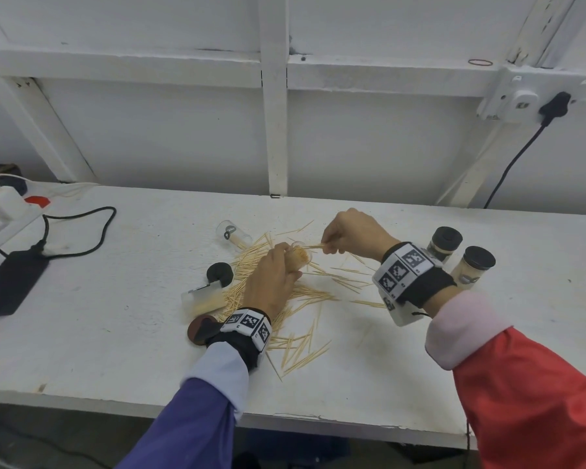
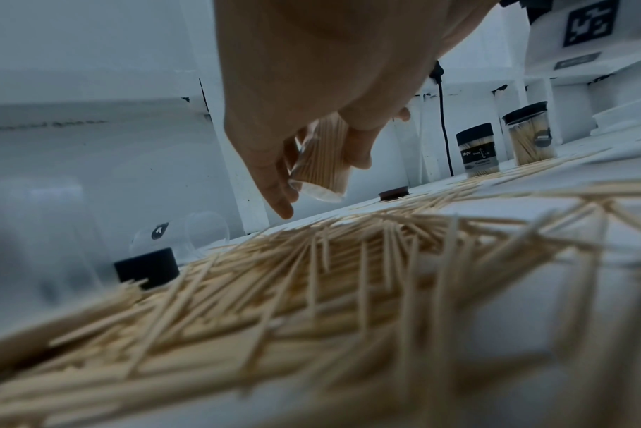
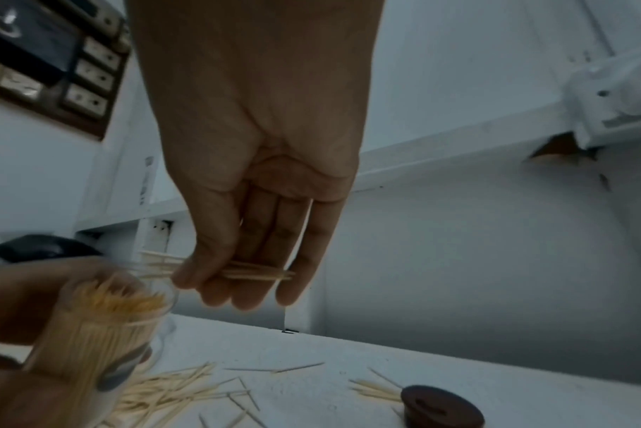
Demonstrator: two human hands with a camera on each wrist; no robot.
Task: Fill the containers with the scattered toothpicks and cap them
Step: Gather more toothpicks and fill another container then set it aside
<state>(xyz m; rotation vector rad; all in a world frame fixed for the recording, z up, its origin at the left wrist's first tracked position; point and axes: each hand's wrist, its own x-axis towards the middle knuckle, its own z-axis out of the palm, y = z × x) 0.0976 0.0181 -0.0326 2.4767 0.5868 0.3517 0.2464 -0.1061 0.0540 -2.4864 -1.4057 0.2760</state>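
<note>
partly hidden by the left hand (image 1: 274, 278), the container (image 1: 300, 257) blurs.

Five containers (image 1: 301, 258), three loose caps (image 1: 220, 273), two hands (image 1: 272, 280), toothpicks (image 1: 301, 346) beyond counting.

At frame center, the left hand (image 1: 274, 277) holds a tilted container (image 1: 300, 257) while the right hand (image 1: 351, 235) pinches toothpicks (image 1: 313, 246) at its mouth above the white counter (image 1: 115, 333).

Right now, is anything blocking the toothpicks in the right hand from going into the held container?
Nothing visible: the pinched toothpicks point at the open mouth of the container in the left hand, which already looks nearly full.
</note>
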